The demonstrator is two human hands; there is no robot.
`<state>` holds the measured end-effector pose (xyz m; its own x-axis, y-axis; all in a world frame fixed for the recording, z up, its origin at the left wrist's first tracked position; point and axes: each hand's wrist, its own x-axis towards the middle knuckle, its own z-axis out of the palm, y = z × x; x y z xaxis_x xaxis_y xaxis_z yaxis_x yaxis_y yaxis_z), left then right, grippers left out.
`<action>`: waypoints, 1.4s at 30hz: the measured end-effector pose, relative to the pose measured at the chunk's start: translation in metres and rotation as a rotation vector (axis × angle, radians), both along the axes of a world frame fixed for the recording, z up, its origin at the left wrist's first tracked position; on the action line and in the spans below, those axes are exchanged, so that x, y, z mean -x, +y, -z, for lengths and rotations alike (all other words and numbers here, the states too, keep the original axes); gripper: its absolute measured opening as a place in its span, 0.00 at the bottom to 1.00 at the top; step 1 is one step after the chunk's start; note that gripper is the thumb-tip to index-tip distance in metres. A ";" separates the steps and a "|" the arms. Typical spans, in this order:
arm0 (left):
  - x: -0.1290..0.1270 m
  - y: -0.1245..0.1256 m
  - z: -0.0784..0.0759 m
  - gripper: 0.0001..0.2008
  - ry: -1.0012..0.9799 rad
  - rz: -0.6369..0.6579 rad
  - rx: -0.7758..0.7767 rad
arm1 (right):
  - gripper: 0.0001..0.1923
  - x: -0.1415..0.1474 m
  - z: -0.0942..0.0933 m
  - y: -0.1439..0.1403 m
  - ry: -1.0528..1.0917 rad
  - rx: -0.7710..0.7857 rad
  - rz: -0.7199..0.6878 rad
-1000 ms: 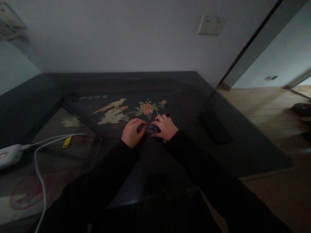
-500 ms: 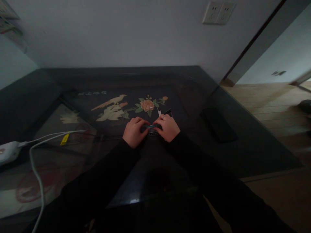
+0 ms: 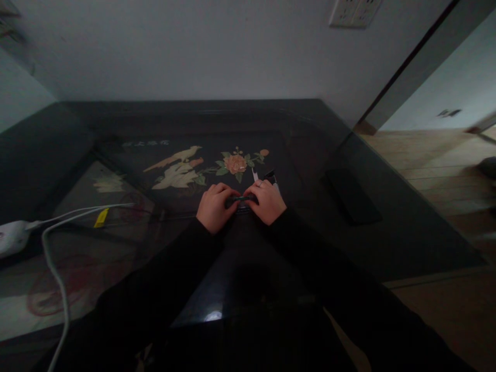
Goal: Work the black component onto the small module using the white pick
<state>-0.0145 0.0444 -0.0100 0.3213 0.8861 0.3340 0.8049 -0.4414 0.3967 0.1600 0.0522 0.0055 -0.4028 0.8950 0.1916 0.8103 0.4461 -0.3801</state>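
Both of my hands come together over the dark glossy tabletop (image 3: 302, 243). Between them is a small, thin, dark object (image 3: 241, 198) with a light-catching edge; its kind is too small and dim to make out. My left hand (image 3: 216, 206) pinches its left end between thumb and curled fingers. The other end is pinched by my right hand (image 3: 267, 200), which wears a ring. Just beyond the right hand lie a white strip (image 3: 254, 174) and a small black-and-white piece (image 3: 270, 176), partly hidden by the fingers.
A bird-and-flower picture (image 3: 234, 164) decorates the tabletop. To the right lies a flat black object (image 3: 351, 199). On the left are a white power adapter (image 3: 13, 237), its white cable (image 3: 58, 281) and a yellow tag (image 3: 101, 218). A wall with sockets (image 3: 354, 13) stands behind.
My view has shifted slightly. The thin dark object now shows a darker upper edge between my fingers, as if turned a little. Both hands keep their pinch on it.
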 end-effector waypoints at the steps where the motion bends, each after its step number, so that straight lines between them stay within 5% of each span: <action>1: 0.000 0.000 0.000 0.08 -0.002 0.001 0.000 | 0.06 0.000 0.000 0.000 0.001 -0.002 -0.001; 16: 0.002 0.004 0.001 0.05 0.007 0.073 -0.071 | 0.06 0.000 -0.002 0.004 -0.023 -0.026 -0.047; 23: 0.003 0.002 -0.012 0.05 -0.226 0.119 -0.046 | 0.05 -0.008 -0.011 0.006 0.231 -0.023 -0.087; 29: -0.006 -0.004 -0.022 0.08 -0.859 0.109 0.345 | 0.08 -0.024 -0.028 0.007 0.725 0.159 -0.176; 33: -0.013 -0.013 -0.027 0.11 -1.297 0.171 0.691 | 0.07 -0.022 -0.032 0.001 0.863 0.210 -0.291; 37: -0.018 -0.019 -0.029 0.15 -1.471 0.180 0.889 | 0.06 -0.014 -0.031 -0.005 0.904 0.178 -0.387; 42: -0.020 -0.022 -0.028 0.15 -1.524 0.165 0.913 | 0.09 -0.012 -0.030 -0.008 0.839 0.046 -0.353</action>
<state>0.0060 0.0227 0.0184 0.3232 0.9361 -0.1390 -0.4972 0.2930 0.8167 0.1715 0.0443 0.0351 -0.3998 0.7599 0.5126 0.0788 0.5856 -0.8067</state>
